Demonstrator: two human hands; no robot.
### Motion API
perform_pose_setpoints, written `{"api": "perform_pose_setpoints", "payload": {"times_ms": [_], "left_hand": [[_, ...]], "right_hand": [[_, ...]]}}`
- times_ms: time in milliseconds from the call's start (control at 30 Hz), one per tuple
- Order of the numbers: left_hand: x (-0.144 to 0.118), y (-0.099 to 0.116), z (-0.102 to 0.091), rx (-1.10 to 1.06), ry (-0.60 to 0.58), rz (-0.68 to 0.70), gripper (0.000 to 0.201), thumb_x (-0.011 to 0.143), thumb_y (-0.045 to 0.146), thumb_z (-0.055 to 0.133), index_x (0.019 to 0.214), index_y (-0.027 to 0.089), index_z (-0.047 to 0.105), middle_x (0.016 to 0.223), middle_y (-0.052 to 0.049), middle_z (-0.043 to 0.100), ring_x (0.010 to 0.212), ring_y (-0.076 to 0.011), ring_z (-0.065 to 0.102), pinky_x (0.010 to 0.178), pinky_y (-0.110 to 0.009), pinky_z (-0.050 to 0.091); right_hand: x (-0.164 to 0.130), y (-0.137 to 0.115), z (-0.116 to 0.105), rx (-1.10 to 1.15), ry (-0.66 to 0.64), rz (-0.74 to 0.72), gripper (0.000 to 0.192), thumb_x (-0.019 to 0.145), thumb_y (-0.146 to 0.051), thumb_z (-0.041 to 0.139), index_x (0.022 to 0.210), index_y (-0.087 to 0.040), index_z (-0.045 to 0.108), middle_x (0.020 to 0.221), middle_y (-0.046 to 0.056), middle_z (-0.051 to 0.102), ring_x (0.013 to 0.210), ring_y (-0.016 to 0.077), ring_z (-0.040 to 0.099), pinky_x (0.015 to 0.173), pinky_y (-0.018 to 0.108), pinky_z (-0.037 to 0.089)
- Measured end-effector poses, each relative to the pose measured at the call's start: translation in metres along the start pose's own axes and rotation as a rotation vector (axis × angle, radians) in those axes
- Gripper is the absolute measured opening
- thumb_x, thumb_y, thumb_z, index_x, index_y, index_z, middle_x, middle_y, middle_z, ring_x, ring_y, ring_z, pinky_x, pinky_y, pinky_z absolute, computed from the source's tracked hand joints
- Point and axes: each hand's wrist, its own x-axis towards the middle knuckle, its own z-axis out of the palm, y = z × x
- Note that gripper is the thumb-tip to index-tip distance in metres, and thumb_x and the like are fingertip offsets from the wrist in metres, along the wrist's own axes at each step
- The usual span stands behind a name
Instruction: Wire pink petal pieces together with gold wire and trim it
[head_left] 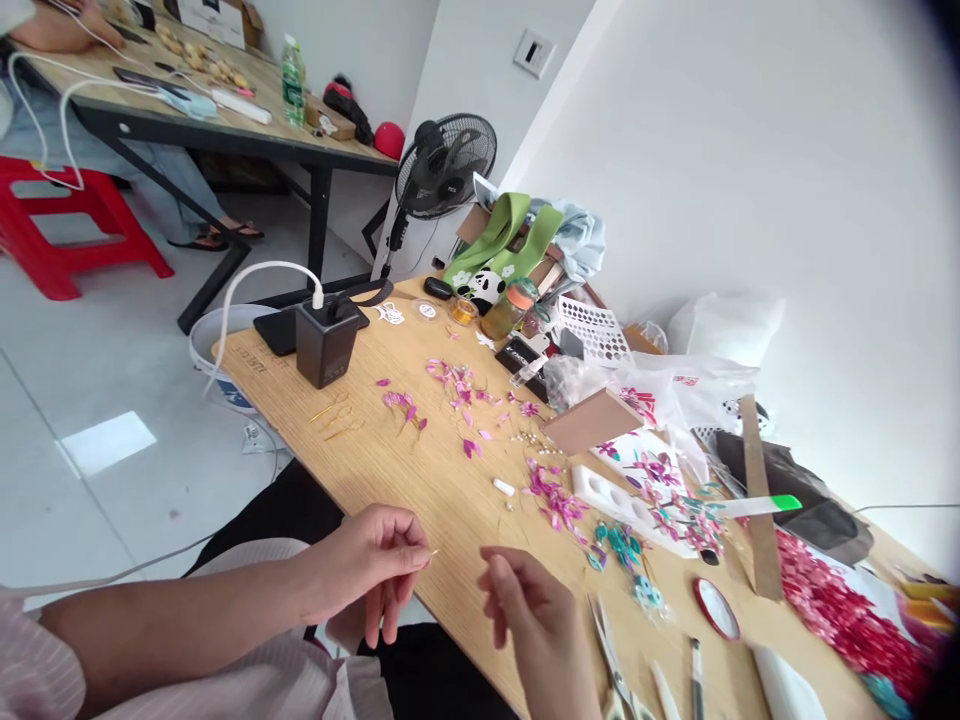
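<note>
The left hand (391,562) is pinching a tiny, thin piece (435,552) between thumb and forefinger — its tip is sticking out towards the right hand (534,618), by the near edge of the wooden table (420,490). The right hand is hovering just beside, its fingers curling and its thumb lying close to the forefinger — whether they are gripping anything, I cannot tell. Scissors (614,660) are lying beside the right hand, and pink petal pieces (555,497) are resting farther back.

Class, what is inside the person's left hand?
In the left hand, a thin tip pokes from the pinched fingers; whatever else they hold is covered and cannot be identified.
</note>
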Motion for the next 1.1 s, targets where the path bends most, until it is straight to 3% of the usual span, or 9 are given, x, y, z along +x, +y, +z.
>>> {"api": "perform_pose_setpoints", "payload": {"times_ms": [33,133,267,500,633,800,900,1000,1100], "left_hand": [[-0.001,-0.001,-0.002,0.037,0.014,0.01,0.04,0.074,0.052,0.066,0.075,0.017,0.048,0.051,0.006,0.055,0.032,-0.0105,0.054,0.028,-0.015,0.037],[-0.006,0.0,-0.01,0.164,0.076,0.045,0.039,0.075,0.054,0.063,0.078,0.018,0.046,0.052,0.008,0.053,0.031,-0.0083,0.05,0.028,-0.015,0.036],[-0.017,0.005,-0.021,0.355,0.205,0.068,0.027,0.082,0.043,0.053,0.075,0.018,0.046,0.052,0.009,0.047,0.032,-0.0055,0.044,0.029,-0.013,0.03],[-0.031,0.008,-0.044,0.514,0.406,0.192,0.02,0.086,0.03,0.045,0.071,0.017,0.045,0.056,0.007,0.046,0.036,-0.0038,0.041,0.034,-0.014,0.026],[-0.036,0.007,-0.06,0.598,0.505,0.261,0.021,0.09,0.032,0.043,0.077,0.017,0.048,0.061,0.005,0.051,0.041,-0.0064,0.045,0.038,-0.017,0.032],[-0.04,0.008,-0.077,1.155,0.805,0.742,0.014,0.093,0.02,0.045,0.093,0.017,0.059,0.088,-0.005,0.06,0.08,-0.0158,0.057,0.071,-0.028,0.048],[-0.04,0.008,-0.082,1.402,0.813,0.929,0.022,0.092,0.009,0.043,0.104,0.015,0.061,0.1,-0.009,0.061,0.094,-0.0199,0.053,0.084,-0.036,0.047],[-0.037,0.007,-0.083,1.533,0.776,0.97,0.027,0.09,0.006,0.043,0.111,0.011,0.06,0.105,-0.012,0.063,0.095,-0.0227,0.051,0.084,-0.039,0.047],[-0.034,0.005,-0.083,1.575,0.787,0.926,0.028,0.09,0.009,0.043,0.111,0.01,0.061,0.107,-0.012,0.064,0.096,-0.0246,0.05,0.082,-0.041,0.047]], "right_hand": [[0.005,-0.005,0.012,0.019,-0.108,-0.005,0.049,0.077,-0.062,0.061,0.089,-0.014,0.064,0.067,0.002,0.058,0.051,0.0107,0.049,0.04,0.02,0.039],[0.02,-0.017,0.039,0.035,-0.264,-0.03,0.045,0.078,-0.059,0.061,0.08,-0.014,0.062,0.064,0.0,0.054,0.048,0.0075,0.045,0.037,0.017,0.032],[0.036,-0.028,0.058,-0.06,-0.386,-0.049,0.041,0.081,-0.054,0.059,0.069,-0.016,0.057,0.053,-0.004,0.047,0.041,0.0049,0.037,0.036,0.017,0.024],[0.058,-0.053,0.091,-0.197,-0.556,-0.072,0.028,0.083,-0.042,0.055,0.068,-0.019,0.052,0.054,-0.005,0.047,0.043,0.0059,0.039,0.039,0.018,0.027],[0.073,-0.063,0.108,-0.209,-0.568,-0.057,0.026,0.082,-0.041,0.055,0.067,-0.019,0.051,0.053,-0.006,0.048,0.041,0.0064,0.04,0.038,0.018,0.028],[0.095,-0.061,0.124,-0.247,-0.484,-0.074,0.027,0.082,-0.044,0.05,0.069,-0.02,0.051,0.053,-0.005,0.051,0.036,0.0081,0.044,0.035,0.019,0.028],[0.105,-0.055,0.133,-0.295,-0.421,-0.123,0.028,0.083,-0.044,0.048,0.067,-0.021,0.051,0.049,-0.004,0.051,0.035,0.0098,0.046,0.037,0.021,0.03],[0.11,-0.049,0.14,-0.352,-0.352,-0.195,0.029,0.083,-0.045,0.047,0.067,-0.021,0.052,0.049,-0.002,0.053,0.038,0.0128,0.049,0.04,0.023,0.033],[0.111,-0.045,0.144,-0.41,-0.286,-0.278,0.029,0.083,-0.045,0.047,0.069,-0.021,0.054,0.054,0.001,0.058,0.046,0.0158,0.054,0.044,0.024,0.034]]}}
